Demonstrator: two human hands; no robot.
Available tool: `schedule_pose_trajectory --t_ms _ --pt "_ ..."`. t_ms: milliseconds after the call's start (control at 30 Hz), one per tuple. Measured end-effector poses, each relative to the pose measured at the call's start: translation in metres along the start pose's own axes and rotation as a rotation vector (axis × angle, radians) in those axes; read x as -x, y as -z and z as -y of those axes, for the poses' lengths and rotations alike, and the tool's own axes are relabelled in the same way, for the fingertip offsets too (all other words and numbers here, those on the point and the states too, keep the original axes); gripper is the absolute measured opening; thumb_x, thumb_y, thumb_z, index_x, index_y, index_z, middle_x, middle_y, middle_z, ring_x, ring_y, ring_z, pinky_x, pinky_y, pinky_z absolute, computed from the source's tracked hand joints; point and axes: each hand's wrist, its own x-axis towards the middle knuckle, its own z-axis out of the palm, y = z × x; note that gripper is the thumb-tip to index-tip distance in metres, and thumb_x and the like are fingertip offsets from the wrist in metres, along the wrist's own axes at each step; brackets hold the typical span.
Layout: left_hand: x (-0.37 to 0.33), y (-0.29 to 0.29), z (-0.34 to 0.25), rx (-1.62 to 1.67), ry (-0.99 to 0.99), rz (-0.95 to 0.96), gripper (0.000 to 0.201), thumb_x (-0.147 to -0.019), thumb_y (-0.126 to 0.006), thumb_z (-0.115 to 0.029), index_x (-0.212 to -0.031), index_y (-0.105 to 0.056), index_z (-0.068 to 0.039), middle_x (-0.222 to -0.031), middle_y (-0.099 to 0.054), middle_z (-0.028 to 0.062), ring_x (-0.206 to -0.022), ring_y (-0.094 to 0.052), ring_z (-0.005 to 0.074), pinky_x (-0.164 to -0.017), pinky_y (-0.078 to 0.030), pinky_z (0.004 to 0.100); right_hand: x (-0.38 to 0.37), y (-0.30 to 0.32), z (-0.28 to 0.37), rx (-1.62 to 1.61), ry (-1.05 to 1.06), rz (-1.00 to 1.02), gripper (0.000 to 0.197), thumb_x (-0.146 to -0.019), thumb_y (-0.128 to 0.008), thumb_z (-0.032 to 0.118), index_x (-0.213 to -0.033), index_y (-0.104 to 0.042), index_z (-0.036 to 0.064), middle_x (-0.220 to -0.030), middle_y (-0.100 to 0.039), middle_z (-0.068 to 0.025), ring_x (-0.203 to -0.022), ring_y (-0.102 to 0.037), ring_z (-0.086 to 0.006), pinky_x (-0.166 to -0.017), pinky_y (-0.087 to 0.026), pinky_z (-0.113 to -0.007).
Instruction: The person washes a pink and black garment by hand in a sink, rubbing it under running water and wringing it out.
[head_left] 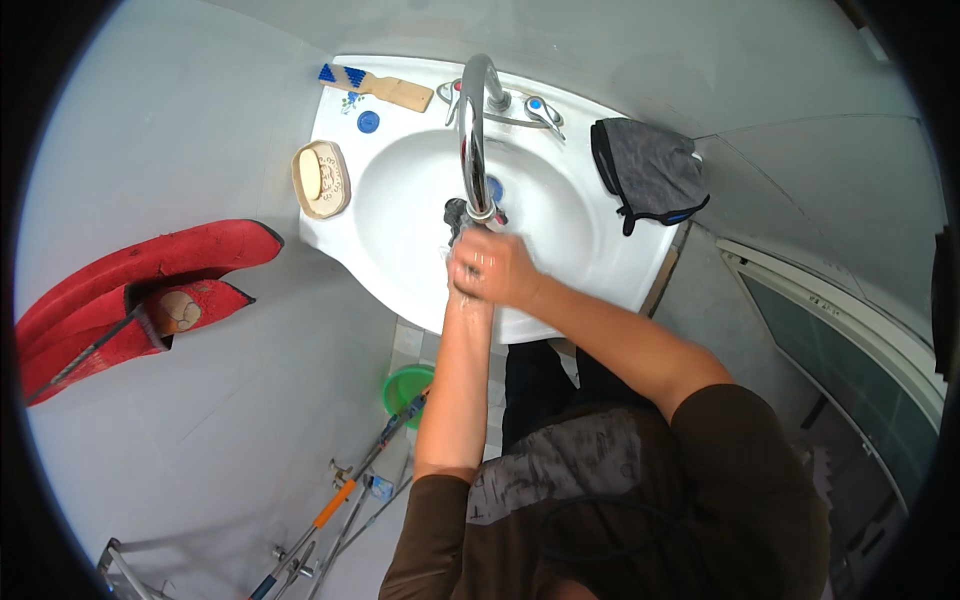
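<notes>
Over the white sink [385, 215], my right hand [497, 268] is wrapped round my left wrist [469, 303]. The skin there looks wet. My left hand lies mostly hidden behind the right hand and the spout, so its fingers do not show. Just beyond my hands, under the spout's end, is a small dark, crumpled-looking thing [455, 215]; I cannot make out what it is or whether my left hand holds it. The curved chrome faucet [473, 130] reaches out right above my hands.
On the rim sit a wooden brush [400, 92] with blue bristles, a blue round cap [368, 121], a soap dish [333, 180] with a pale bar, and a grey cloth [655, 170]. A red fabric holder [170, 265] hangs left. Below stand a green basin [402, 385] and poles [335, 505].
</notes>
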Motion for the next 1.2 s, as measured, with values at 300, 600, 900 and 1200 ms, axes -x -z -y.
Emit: schedule_pose_trajectory --t_ms 300,600,900,1200 --pt "0.011 -0.014 -0.001 -0.319 -0.174 -0.348 0.022 -0.094 -0.047 -0.018 -0.110 -0.053 -0.002 -0.100 -0.061 0.0078 -0.084 -0.062 0.0190 -0.078 -0.051 0.0317 0.018 0.002 -0.091 -0.066 -0.757 0.299 0.036 -0.077 -0.062 0.025 -0.110 -0.052 0.0158 -0.105 -0.056 -0.0142 -0.092 -0.057 -0.0356 -0.081 -0.045 -0.040" --pt "0.024 -0.009 -0.040 -1.655 -0.385 0.169 0.034 -0.082 -0.061 -0.007 -0.115 -0.054 -0.001 -0.109 -0.052 0.0103 -0.100 -0.051 0.0191 -0.091 -0.040 0.0300 -0.016 0.031 -0.101 -0.701 -0.958 0.523 0.056 -0.074 -0.072 0.042 -0.118 -0.057 0.0106 -0.105 -0.061 -0.0097 -0.094 -0.057 -0.0184 -0.077 -0.046 -0.032" --pt "0.017 0.006 0.000 -0.108 0.028 -0.326 0.046 -0.092 -0.048 -0.040 -0.125 -0.047 -0.008 -0.115 -0.049 0.0143 -0.105 -0.050 0.0250 -0.086 -0.046 0.0419 -0.015 0.026 -0.015 -0.445 -0.801 0.366 0.033 -0.068 -0.074 0.026 -0.088 -0.061 0.0031 -0.087 -0.063 -0.0099 -0.081 -0.061 -0.0221 -0.073 -0.047 -0.033" --pt "0.009 0.034 0.005 -0.243 -0.240 0.127 0.041 -0.092 -0.047 -0.046 -0.095 -0.052 -0.006 -0.094 -0.058 0.0111 -0.089 -0.057 0.0236 -0.078 -0.049 0.0368 0.005 0.001 0.024 -0.142 -0.150 0.069 0.020 -0.066 -0.070 0.028 -0.066 -0.058 0.0127 -0.067 -0.057 -0.0033 -0.065 -0.057 -0.0232 -0.065 -0.047 -0.041"
